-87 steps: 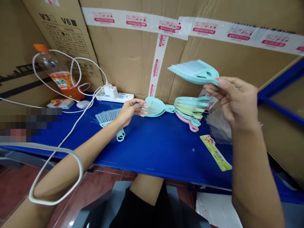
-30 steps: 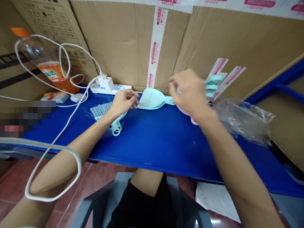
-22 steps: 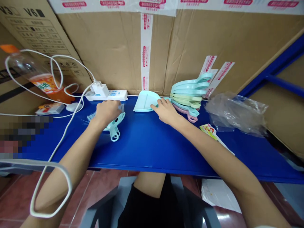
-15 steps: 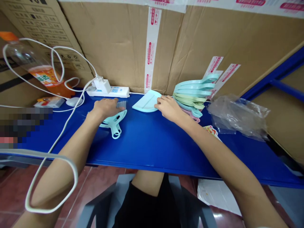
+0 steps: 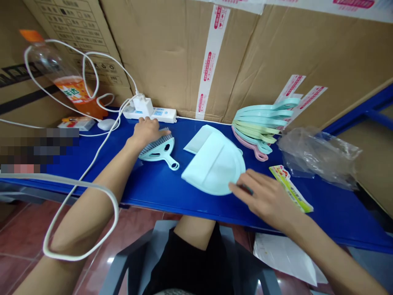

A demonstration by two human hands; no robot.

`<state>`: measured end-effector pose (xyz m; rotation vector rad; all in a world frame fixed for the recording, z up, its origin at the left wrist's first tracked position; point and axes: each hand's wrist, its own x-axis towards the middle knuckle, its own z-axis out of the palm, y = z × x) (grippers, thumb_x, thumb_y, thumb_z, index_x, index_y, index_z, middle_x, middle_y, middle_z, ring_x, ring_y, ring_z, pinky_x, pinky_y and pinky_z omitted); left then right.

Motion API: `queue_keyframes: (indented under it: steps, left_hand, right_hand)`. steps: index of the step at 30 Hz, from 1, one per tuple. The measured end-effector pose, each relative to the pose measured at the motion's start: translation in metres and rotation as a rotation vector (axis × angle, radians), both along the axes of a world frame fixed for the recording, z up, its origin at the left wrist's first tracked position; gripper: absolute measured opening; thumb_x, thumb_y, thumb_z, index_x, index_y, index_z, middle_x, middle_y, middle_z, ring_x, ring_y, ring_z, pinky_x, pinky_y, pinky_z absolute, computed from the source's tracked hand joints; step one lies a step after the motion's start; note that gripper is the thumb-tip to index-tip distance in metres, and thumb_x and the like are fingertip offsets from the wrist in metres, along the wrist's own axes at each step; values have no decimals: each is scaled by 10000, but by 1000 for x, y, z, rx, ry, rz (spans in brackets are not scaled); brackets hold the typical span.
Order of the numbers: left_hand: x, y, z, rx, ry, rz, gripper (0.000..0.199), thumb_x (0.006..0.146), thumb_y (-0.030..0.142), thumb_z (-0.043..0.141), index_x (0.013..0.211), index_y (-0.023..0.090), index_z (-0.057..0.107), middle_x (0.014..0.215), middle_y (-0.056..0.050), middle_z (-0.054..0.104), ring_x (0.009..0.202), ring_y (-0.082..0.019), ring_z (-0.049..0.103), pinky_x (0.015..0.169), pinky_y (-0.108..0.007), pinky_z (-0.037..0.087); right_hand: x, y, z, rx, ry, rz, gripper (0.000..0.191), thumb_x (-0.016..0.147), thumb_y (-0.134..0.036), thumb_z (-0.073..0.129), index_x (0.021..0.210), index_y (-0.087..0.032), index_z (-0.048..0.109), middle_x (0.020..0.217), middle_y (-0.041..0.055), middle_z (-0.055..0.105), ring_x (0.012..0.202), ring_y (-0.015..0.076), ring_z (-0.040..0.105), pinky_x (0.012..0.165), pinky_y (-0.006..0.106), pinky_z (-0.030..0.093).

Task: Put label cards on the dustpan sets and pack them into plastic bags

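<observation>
The right hand (image 5: 256, 192) grips the nearer dustpan (image 5: 211, 168) by its handle end, the rest spreading left of those fingers! Left hand (image 5: 146, 133) sits over the bristle side of the brush (image 5: 162, 153); whether its fingers grasp, I can't tell.

- Cardboard (image 5: 172, 61) is walling in the back, red-printed white tape (image 5: 211, 61) running down it.
- A blue table (image 5: 159, 192) is stretching in front.
- Blue bars (image 5: 365, 111) are slanting at the right.
- Reddish tiles (image 5: 21, 237) are catching light.
- A grey chair (image 5: 123, 262), I think, is showing below.
</observation>
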<state>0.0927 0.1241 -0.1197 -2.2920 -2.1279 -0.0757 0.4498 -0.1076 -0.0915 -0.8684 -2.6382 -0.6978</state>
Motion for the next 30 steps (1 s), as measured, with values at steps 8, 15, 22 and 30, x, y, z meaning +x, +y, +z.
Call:
queue_keyframes:
  steps: [8,15,22,30]
  left_hand:
    - [-43,24,12,-206,-247,-425,777,844,552,695,1519,166,684,1455,-174,743,1302,-339,718,1149,-405,547]
    - [-38,23,4,-244,-260,-306,1046,663,777,768,1488,135,720,1194,-188,821,1080,-402,787,929,-412,593]
    - [-44,27,-2,-230,-251,-294,1015,644,817,763,1407,147,753,988,-166,829,983,-416,797,849,-408,569]
    - [-32,21,-2,-174,-134,-355,877,950,815,434,1437,146,725,1380,-225,779,1289,-396,733,1062,-426,548]
  right_hand:
    - [15,7,-31,-164,-66,-81,356,1021,32,554,1146,-189,804,1003,92,724,900,219,627,744,352,507]
    - [-9,25,-6,-237,-234,-355,539,870,26,644,1374,-116,773,1219,211,751,1094,367,666,855,465,511]
    - [-126,54,18,-475,-14,-322,333,1142,-372,547,1245,-152,775,1195,157,807,1108,328,754,762,397,520]
    - [-167,96,-11,-457,23,-354,373,1091,-235,593,1420,-89,693,1155,122,843,915,278,793,673,358,507]
